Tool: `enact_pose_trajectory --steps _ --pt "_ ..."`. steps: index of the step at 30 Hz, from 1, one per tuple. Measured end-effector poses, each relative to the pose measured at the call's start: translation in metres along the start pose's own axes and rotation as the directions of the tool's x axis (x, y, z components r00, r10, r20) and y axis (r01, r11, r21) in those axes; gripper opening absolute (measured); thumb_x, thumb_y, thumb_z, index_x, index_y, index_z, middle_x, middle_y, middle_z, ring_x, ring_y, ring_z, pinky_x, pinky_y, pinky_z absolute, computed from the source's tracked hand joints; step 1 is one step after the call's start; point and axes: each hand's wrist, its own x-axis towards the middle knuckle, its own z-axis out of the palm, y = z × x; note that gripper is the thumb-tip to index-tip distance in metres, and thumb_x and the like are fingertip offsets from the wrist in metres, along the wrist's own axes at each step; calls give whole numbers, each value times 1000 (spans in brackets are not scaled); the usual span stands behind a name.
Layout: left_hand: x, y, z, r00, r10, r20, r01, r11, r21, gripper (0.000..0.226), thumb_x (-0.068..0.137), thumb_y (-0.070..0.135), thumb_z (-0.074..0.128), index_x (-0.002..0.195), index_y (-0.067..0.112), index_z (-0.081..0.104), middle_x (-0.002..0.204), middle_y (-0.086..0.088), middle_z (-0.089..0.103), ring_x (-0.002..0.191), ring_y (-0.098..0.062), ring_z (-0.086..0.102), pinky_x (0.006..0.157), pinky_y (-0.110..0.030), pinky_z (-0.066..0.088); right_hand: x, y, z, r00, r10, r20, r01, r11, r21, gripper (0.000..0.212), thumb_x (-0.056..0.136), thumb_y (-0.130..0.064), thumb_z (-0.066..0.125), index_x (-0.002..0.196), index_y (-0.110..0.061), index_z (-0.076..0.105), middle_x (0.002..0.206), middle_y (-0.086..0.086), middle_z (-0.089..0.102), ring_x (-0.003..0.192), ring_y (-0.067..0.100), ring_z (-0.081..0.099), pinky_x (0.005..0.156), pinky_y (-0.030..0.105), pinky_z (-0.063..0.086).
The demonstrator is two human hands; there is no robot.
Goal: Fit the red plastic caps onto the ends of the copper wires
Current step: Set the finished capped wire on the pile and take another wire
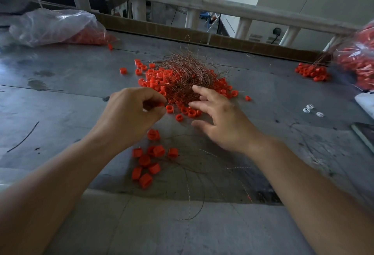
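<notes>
A tangled bundle of thin copper wires lies on the grey table, ringed by a heap of loose red caps. My left hand hovers at the heap's near left edge, fingers curled, pinching a red cap between thumb and fingertips. My right hand is spread with relaxed fingers just over the near side of the wire bundle and holds nothing. A small group of capped wires lies close to me between my forearms, their thin strands trailing to the right.
A clear plastic bag of red caps sits at the back left. Another bag of capped wires is at the right edge, with a small red pile beside it. Three white bits lie on the right. A railing runs behind.
</notes>
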Motion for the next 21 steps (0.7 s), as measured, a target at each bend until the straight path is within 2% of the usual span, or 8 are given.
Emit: enact_pose_trajectory --steps 3,7,10,15,18,21 --pt "0 1 1 1000 -7 11 7 1000 2 14 78 15 70 91 20 71 75 23 58 72 9 53 61 7 32 1 3 2 999 5 36 -3 999 -36 62 89 -27 56 142 -13 27 152 -9 18 137 6 14 108 19 9" --pt "0 1 1 1000 -8 14 8 1000 -1 15 78 15 70 92 20 71 76 23 58 73 9 54 61 7 32 1 2 0 999 -4 -50 5 1000 11 57 88 -22 58 139 -9 34 148 -4 25 134 9 23 107 16 15" --pt "-1 2 1 1000 -1 16 1 1000 -5 15 78 15 70 91 21 71 76 22 59 73 9 54 62 7 33 2 -1 1 994 -31 -101 35 999 38 51 87 -18 60 134 -9 43 151 -5 19 130 7 28 105 19 22" --pt "-1 3 1 1000 8 25 -8 1000 -3 16 78 15 70 93 19 71 77 22 58 73 9 54 63 7 34 3 5 6 999 -36 -13 36 999 18 61 89 -20 56 142 -12 27 151 -7 19 137 5 15 108 15 10" --pt "-2 3 0 1000 7 22 -7 1000 -13 16 78 14 70 93 18 71 76 22 58 73 9 54 63 7 34 2 3 3 990 -45 -137 54 997 61 50 89 -17 57 135 -8 42 144 -3 35 131 7 30 104 14 20" --pt "-2 3 0 1000 0 21 1 1000 -30 15 78 13 70 92 20 71 76 22 58 70 10 54 62 6 34 1 1 -1 953 -51 -300 76 995 70 33 87 -12 60 118 -4 59 129 5 54 111 10 50 95 17 35"
